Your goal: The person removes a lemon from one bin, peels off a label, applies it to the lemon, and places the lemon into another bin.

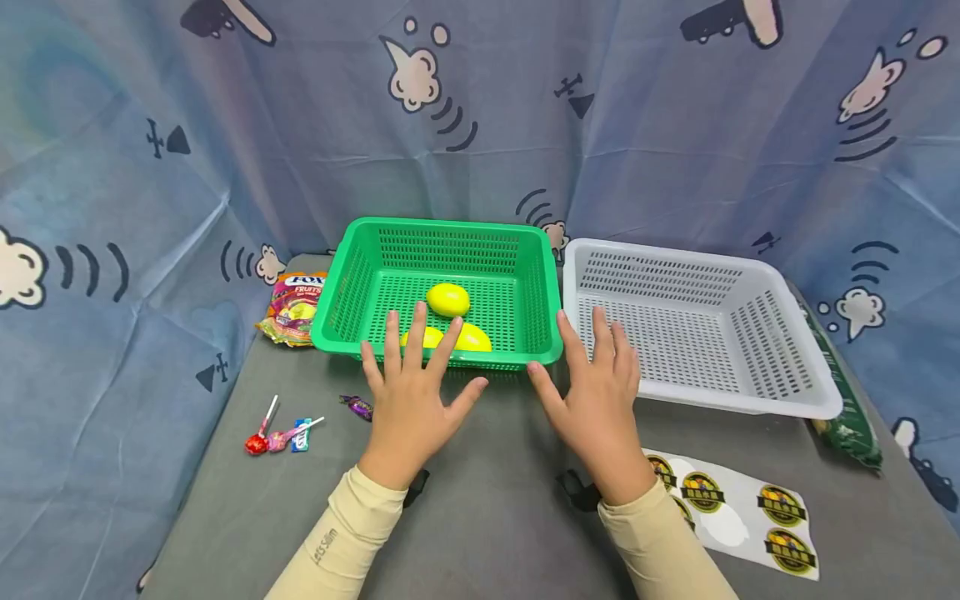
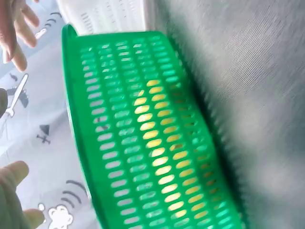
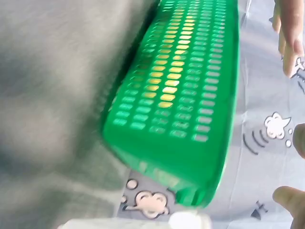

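Both hands are spread palm down, holding nothing, in front of the green plastic basket (image 1: 367, 312) in the head view. The left hand (image 1: 411, 408) has its fingertips overlapping the basket's near rim in that view. Near the basket's right corner is the right hand (image 1: 598, 407), its fingers spread before the gap to the white basket (image 1: 798, 367). Inside the green basket lies a yellow lemon (image 1: 448, 300); two more yellow fruits show closer to the near wall, partly hidden by the left fingers and rim. Both wrist views show yellow through the slots of the green basket's wall (image 2: 138, 157).
Left of the green basket stands a candy bag (image 1: 296, 308). Nearer are two lollipops, one red (image 1: 256, 443), a small blue packet (image 1: 301, 435) and a purple wrapped candy (image 1: 358, 407). A sticker sheet (image 1: 738, 500) lies at right; a green bag (image 1: 851, 425) sits beside the white basket.
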Demonstrator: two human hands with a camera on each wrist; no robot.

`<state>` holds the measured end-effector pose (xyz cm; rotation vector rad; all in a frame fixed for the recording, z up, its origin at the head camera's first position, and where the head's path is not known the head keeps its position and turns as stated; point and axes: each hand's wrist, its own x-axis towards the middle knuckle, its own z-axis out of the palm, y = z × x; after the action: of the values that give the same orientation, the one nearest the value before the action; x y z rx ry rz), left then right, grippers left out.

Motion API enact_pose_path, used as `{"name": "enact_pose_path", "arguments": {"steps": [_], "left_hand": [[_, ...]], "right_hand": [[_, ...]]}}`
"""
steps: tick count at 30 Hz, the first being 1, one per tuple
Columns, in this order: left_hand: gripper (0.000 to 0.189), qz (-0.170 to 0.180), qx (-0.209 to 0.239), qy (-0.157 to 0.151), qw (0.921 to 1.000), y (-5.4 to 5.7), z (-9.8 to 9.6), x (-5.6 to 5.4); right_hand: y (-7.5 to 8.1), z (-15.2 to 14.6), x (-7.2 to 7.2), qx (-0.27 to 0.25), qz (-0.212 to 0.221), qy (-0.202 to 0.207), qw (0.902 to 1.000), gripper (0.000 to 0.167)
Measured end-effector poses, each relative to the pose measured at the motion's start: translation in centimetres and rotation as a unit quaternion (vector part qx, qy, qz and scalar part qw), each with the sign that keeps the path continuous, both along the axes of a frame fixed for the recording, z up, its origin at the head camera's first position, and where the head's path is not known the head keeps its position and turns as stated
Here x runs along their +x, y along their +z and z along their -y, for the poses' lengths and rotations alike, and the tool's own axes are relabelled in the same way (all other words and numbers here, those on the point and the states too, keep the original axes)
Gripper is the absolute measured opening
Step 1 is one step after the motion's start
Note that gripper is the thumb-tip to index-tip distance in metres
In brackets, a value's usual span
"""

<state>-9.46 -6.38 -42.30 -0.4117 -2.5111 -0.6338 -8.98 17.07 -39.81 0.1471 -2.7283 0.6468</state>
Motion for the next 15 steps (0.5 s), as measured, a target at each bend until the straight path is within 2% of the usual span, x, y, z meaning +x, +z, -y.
{"name": "enact_pose_path", "arguments": {"steps": [3,5,8,10,12,13,15], "left_hand": [[0.076,0.009,-0.002,-0.003,1.0000,1.3,0.7,-1.1],[0.076,0.021,-0.012,-0.008,0.9997,2.9,1.2,-2.2],[0.072,0.048,-0.056,-0.030,0.9968,6.4,2.0,-4.7],[0.066,0.090,-0.094,-0.066,0.9893,8.9,2.3,-7.1],[0.057,0.162,-0.124,-0.121,0.9716,10.8,2.3,-10.1],[0.054,0.203,-0.133,-0.150,0.9584,11.2,2.3,-11.7],[0.049,0.300,-0.142,-0.192,0.9236,11.2,2.0,-14.8]], "right_hand": [[0.4,1.2,-0.4,0.002,0.003,0.015,0.9999,0.070],[0.5,2.0,-0.7,0.003,0.004,0.030,0.9995,0.064],[0.6,3.3,-0.9,0.011,0.000,0.055,0.9984,0.048],[0.4,4.0,-1.0,0.018,-0.006,0.067,0.9976,0.037],[0.2,4.6,-1.1,0.026,-0.011,0.073,0.9970,0.028],[0.0,4.8,-1.1,0.029,-0.014,0.073,0.9968,0.025],[-0.2,5.2,-1.0,0.034,-0.021,0.071,0.9967,0.021]]}}
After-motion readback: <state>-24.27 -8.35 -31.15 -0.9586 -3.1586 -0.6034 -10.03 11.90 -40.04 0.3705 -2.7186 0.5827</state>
